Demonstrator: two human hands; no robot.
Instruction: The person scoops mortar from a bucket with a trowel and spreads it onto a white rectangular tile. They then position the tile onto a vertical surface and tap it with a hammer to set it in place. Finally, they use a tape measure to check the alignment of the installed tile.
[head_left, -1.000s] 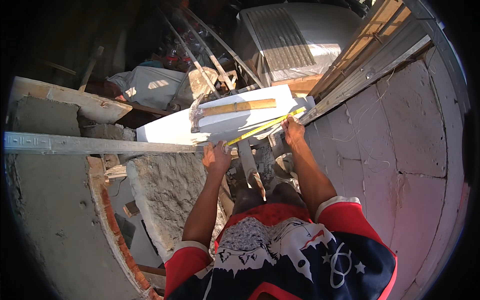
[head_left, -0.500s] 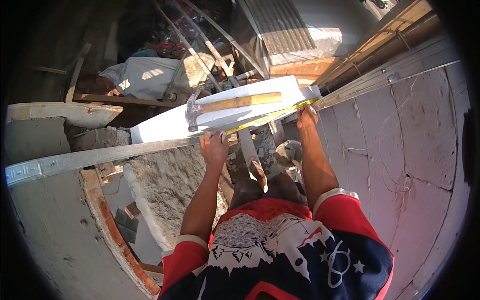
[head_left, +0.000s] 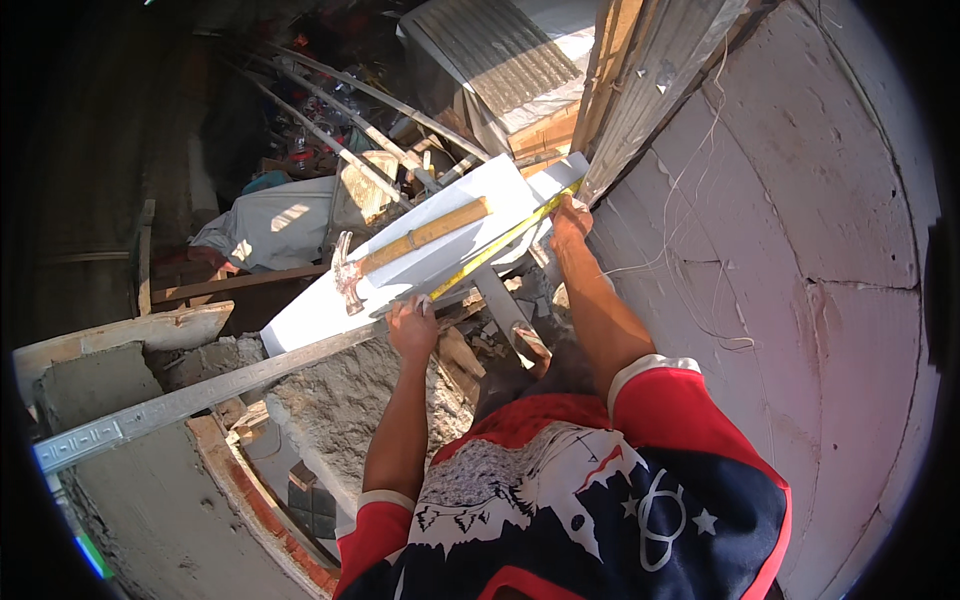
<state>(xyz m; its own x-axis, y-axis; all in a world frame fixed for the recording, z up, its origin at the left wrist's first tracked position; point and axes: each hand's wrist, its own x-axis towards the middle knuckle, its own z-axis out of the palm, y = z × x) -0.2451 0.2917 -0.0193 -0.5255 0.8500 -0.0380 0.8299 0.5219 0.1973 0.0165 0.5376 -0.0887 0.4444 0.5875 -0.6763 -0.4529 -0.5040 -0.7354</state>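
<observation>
A yellow measuring tape (head_left: 490, 247) stretches along the near side of a long white block (head_left: 312, 302). My left hand (head_left: 411, 329) is closed at the tape's near-left end, next to a long metal straightedge (head_left: 205, 395). At the far-right end my right hand (head_left: 571, 219) pinches the tape, close to the wall. Whether a tape case sits inside either hand is hidden. On top of the block lies a claw hammer (head_left: 425, 236) with a wooden handle, its head toward the left; neither hand touches it.
A pale block wall (head_left: 750, 270) with loose wires rises on the right. Below my hands are a rough masonry chunk (head_left: 335, 410), rubble and an upright narrow plank (head_left: 510, 315). Wooden poles (head_left: 350, 110), a grey sheet (head_left: 270, 225) and a corrugated panel (head_left: 495, 50) lie beyond.
The view has turned, so the block, hammer and tape now slant more steeply up to the right. Both hands keep their places at the tape.
</observation>
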